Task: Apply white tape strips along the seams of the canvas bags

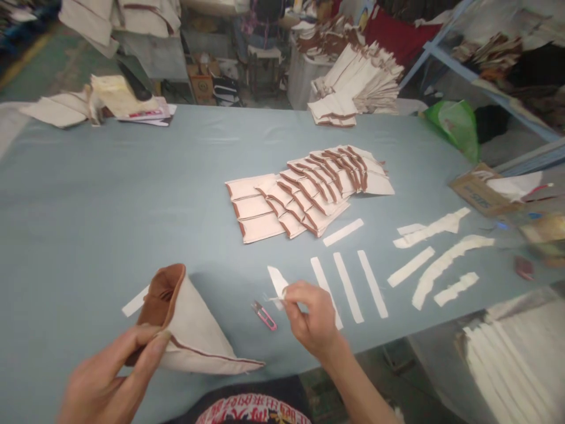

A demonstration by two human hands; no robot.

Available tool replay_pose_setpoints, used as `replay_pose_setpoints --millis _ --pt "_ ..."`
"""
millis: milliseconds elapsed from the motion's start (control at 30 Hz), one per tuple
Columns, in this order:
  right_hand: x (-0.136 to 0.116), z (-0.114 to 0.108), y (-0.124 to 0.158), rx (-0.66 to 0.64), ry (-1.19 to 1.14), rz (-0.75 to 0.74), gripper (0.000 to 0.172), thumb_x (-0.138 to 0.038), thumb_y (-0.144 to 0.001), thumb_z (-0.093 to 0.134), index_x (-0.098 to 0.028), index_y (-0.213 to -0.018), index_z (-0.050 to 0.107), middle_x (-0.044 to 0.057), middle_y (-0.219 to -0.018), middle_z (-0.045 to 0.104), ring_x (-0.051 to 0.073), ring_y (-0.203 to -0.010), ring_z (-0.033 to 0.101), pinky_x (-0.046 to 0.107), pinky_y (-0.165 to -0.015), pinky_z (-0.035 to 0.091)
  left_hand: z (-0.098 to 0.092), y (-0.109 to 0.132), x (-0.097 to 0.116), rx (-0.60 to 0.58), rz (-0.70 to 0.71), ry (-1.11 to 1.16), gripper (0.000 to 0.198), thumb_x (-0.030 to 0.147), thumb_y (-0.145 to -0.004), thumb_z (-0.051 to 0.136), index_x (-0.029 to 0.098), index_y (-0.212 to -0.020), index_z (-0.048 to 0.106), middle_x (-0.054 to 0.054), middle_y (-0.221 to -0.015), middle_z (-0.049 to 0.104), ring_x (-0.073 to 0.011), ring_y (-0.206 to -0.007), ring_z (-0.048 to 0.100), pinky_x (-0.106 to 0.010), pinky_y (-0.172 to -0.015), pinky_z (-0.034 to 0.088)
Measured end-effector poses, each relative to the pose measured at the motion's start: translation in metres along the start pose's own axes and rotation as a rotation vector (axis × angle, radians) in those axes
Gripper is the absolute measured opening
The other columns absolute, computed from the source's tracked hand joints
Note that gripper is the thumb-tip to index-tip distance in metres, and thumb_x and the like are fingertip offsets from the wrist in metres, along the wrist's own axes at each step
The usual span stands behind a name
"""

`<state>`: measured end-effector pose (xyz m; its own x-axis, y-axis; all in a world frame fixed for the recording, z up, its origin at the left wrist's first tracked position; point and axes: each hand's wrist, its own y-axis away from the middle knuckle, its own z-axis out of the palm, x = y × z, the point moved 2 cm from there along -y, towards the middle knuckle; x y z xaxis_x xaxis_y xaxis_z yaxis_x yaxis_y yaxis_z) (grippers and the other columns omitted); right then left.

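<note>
My left hand (pixel 117 371) pinches the edge of a cream fabric pouch (pixel 198 321) between thumb and fingers. The pouch stands propped with its mouth towards the upper left, showing a brown lining, and its pointed end lies to the right. My right hand (pixel 311 315) is closed in a pinch, with a wisp of white thread (pixel 274 298) sticking out from the fingertips. Just beyond those fingertips is a pointed white strip (pixel 277 280); whether it is held or lies on the table I cannot tell. Pink-handled thread snips (pixel 265 315) lie between the two hands.
Overlapping cream pieces with brown edges (pixel 304 194) spread across the blue-grey table (pixel 110 194). White strips (pixel 348 288) and torn strips (pixel 450 253) lie at right. A fabric stack (pixel 335 106) stands at the far edge, a cardboard box (pixel 481 188) at the right edge.
</note>
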<state>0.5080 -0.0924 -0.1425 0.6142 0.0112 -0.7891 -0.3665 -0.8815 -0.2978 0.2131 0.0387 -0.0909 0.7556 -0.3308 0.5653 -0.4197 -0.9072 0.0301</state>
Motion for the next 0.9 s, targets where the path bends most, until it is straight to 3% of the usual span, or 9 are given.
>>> replay_pose_setpoints --millis 133,233,367,467,533,633,700,767,900 --pt "-0.075 -0.028 -0.016 -0.149 -0.014 -0.415 0.028 -0.028 -0.107 0.056 -0.032 -0.085 0.073 0.0 -0.082 0.081 0.016 -0.059 0.06 0.032 -0.058 0.043 -0.02 0.006 0.006 0.017 0.002 0.094 0.035 0.051 -0.097 0.057 0.027 -0.074 0.07 0.006 -0.066 0.071 -0.0146 -0.056 0.06 -0.021 -0.063 0.051" --pt "-0.117 -0.042 -0.028 -0.215 0.038 -0.552 0.033 -0.021 -0.107 0.053 -0.032 -0.081 0.07 -0.002 -0.083 0.082 0.016 -0.054 0.054 0.034 -0.052 0.038 -0.036 0.012 0.005 -0.037 0.077 0.109 0.037 0.053 -0.096 0.059 0.026 -0.075 0.073 0.007 -0.065 0.072 -0.0134 -0.055 0.062 -0.019 -0.063 0.05" --pt "-0.151 -0.039 -0.032 -0.259 0.18 -0.736 0.045 -0.016 -0.108 0.046 -0.026 -0.066 0.057 -0.002 -0.082 0.083 0.014 -0.049 0.046 0.034 -0.048 0.037 -0.053 0.023 0.0 0.018 0.027 0.169 0.045 0.056 -0.098 0.057 0.024 -0.071 0.072 0.006 -0.06 0.069 -0.0138 -0.054 0.059 -0.021 -0.062 0.048" --pt "-0.167 -0.024 -0.033 -0.272 0.156 -0.773 0.042 -0.016 -0.106 0.051 -0.026 -0.066 0.055 -0.002 -0.08 0.082 0.014 -0.048 0.044 0.034 -0.046 0.032 -0.062 0.029 -0.001 0.061 0.043 0.244 0.041 0.051 -0.096 0.059 0.024 -0.067 0.071 0.005 -0.056 0.066 -0.0137 -0.049 0.056 -0.021 -0.053 0.044" --pt "-0.175 -0.007 -0.032 -0.266 0.02 -0.671 0.032 -0.019 -0.106 0.059 -0.029 -0.075 0.062 -0.003 -0.073 0.079 0.013 -0.047 0.045 0.032 -0.046 0.032 -0.067 0.032 0.0 0.056 0.063 0.282 0.039 0.046 -0.095 0.059 0.024 -0.065 0.071 0.005 -0.054 0.065 -0.0136 -0.047 0.056 -0.022 -0.049 0.042" --pt "-0.183 0.023 -0.027 -0.248 -0.315 -0.267 0.009 -0.028 -0.107 0.065 -0.031 -0.114 0.069 -0.004 -0.07 0.072 0.012 -0.053 0.056 0.025 -0.05 0.043 -0.075 0.036 0.005 0.02 0.048 0.352 0.038 0.042 -0.095 0.058 0.023 -0.064 0.07 0.004 -0.054 0.064 -0.0133 -0.047 0.055 -0.021 -0.049 0.042" --pt "-0.189 0.043 -0.022 -0.308 -0.528 0.026 0.027 -0.035 -0.105 0.068 -0.028 -0.131 0.064 -0.004 -0.073 0.069 0.013 -0.058 0.061 0.023 -0.052 0.047 -0.081 0.039 0.009 -0.002 0.045 0.416 0.038 0.041 -0.095 0.058 0.022 -0.064 0.068 0.004 -0.055 0.063 -0.0127 -0.048 0.054 -0.021 -0.048 0.041" --pt "-0.197 0.058 -0.019 -0.433 -0.655 0.201 0.035 -0.04 -0.101 0.072 -0.025 -0.132 0.064 -0.004 -0.074 0.065 0.012 -0.058 0.058 0.022 -0.05 0.044 -0.086 0.042 0.012 -0.015 0.047 0.47 0.037 0.039 -0.096 0.058 0.021 -0.065 0.068 0.003 -0.057 0.063 -0.0122 -0.05 0.054 -0.02 -0.049 0.04" --pt "-0.211 0.066 -0.019 -0.586 -0.613 0.321 0.037 -0.041 -0.099 0.072 -0.02 -0.129 0.066 -0.005 -0.072 0.059 0.012 -0.061 0.052 0.022 -0.052 0.037 -0.094 0.051 0.008 0.008 0.027 0.512 0.036 0.039 -0.097 0.059 0.019 -0.069 0.068 0.003 -0.061 0.062 -0.0113 -0.053 0.053 -0.021 -0.051 0.039"
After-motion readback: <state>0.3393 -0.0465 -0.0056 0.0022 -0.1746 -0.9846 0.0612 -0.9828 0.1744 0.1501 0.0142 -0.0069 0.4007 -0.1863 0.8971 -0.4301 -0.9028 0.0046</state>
